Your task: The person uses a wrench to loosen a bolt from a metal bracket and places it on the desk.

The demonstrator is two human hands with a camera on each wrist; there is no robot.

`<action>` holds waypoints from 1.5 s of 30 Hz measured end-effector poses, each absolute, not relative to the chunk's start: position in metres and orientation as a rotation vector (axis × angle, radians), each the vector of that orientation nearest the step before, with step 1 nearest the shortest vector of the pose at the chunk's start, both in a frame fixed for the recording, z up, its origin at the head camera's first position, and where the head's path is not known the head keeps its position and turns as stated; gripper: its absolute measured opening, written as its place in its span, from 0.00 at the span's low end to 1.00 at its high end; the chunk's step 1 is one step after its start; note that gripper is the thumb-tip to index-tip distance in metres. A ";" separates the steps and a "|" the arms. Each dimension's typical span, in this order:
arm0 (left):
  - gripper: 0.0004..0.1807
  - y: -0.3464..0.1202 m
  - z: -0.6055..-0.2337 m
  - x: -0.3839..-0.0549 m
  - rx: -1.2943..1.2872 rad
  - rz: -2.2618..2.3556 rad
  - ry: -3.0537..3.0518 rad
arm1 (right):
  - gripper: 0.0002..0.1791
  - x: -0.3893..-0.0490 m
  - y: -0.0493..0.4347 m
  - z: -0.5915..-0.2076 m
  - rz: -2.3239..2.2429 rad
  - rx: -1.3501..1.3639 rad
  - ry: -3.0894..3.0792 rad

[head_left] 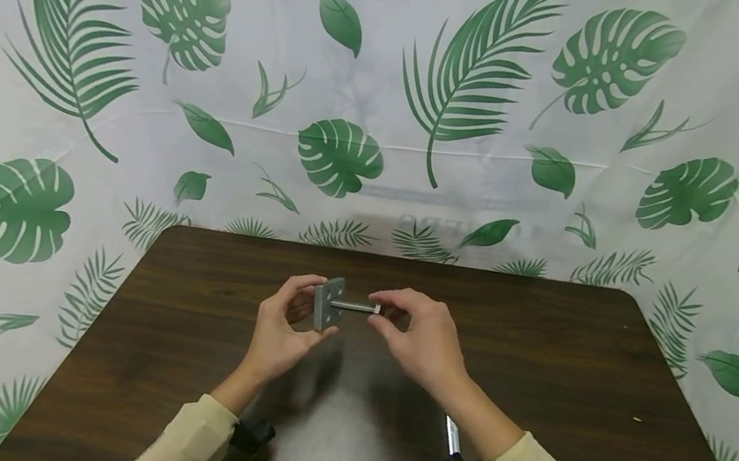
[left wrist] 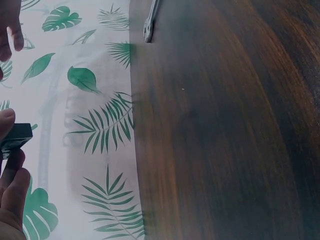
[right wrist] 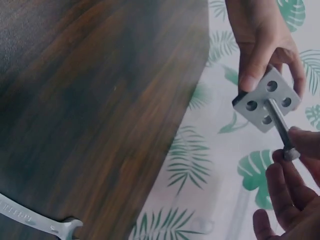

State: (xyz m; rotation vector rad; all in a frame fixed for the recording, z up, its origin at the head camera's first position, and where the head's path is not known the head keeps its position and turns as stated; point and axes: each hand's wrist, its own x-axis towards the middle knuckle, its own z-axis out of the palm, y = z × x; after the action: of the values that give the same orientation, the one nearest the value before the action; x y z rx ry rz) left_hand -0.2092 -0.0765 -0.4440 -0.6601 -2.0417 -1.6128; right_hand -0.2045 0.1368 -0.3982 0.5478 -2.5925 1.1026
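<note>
My left hand [head_left: 280, 334] grips a square grey metal plate [head_left: 324, 303] by its edges, thumb below and fingers above, clear over the table. Several round holes show in the plate's face in the right wrist view. From the middle of the plate a long silver bolt [right wrist: 278, 123] sticks out toward my right hand [head_left: 423, 339]. Thumb and forefinger of that hand are curled at the hexagonal bolt head [right wrist: 291, 154], pinching it. Only the dark edge of the plate [left wrist: 17, 134] shows in the left wrist view.
A silver wrench [right wrist: 30, 216] lies on the dark wooden table [head_left: 574, 415], partly hidden beneath my right wrist in the head view. Behind the table hangs a white cloth [head_left: 392, 103] printed with green leaves.
</note>
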 end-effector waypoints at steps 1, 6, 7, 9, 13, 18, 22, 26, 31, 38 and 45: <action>0.36 -0.076 -0.444 -0.209 -0.660 -1.615 -2.037 | 0.12 -0.204 0.137 -0.398 1.109 0.533 -2.600; 0.36 -0.076 -0.445 -0.210 -0.662 -1.613 -2.031 | 0.13 -0.203 0.136 -0.397 1.184 0.401 -2.713; 0.36 -0.076 -0.445 -0.210 -0.663 -1.610 -2.034 | 0.11 -0.203 0.136 -0.397 1.175 0.406 -2.714; 0.36 -0.077 -0.445 -0.209 -0.665 -1.604 -2.041 | 0.08 -0.203 0.137 -0.398 1.126 0.474 -2.683; 0.36 -0.077 -0.446 -0.209 -0.663 -1.595 -2.049 | 0.12 -0.203 0.137 -0.400 0.995 0.569 -2.596; 0.36 -0.077 -0.445 -0.209 -0.653 -1.602 -2.048 | 0.17 -0.203 0.137 -0.399 1.097 0.418 -2.734; 0.36 -0.076 -0.445 -0.209 -0.653 -1.600 -2.059 | 0.10 -0.204 0.138 -0.399 1.112 0.431 -2.747; 0.36 -0.076 -0.444 -0.209 -0.658 -1.594 -2.062 | 0.10 -0.205 0.138 -0.399 0.969 0.600 -2.583; 0.36 -0.076 -0.443 -0.209 -0.653 -1.597 -2.048 | 0.14 -0.204 0.139 -0.397 1.031 0.501 -2.673; 0.36 -0.076 -0.445 -0.209 -0.659 -1.599 -2.061 | 0.09 -0.204 0.139 -0.397 1.136 0.448 -2.788; 0.35 -0.077 -0.444 -0.209 -0.641 -1.621 -2.052 | 0.14 -0.203 0.139 -0.400 0.944 0.558 -2.618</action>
State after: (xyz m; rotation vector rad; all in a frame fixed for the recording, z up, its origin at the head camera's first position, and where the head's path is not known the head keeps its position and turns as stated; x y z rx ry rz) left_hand -0.2086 -0.0771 -0.4438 -0.6411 -2.0522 -1.6215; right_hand -0.2032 0.1388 -0.3998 0.5578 -2.6184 0.9442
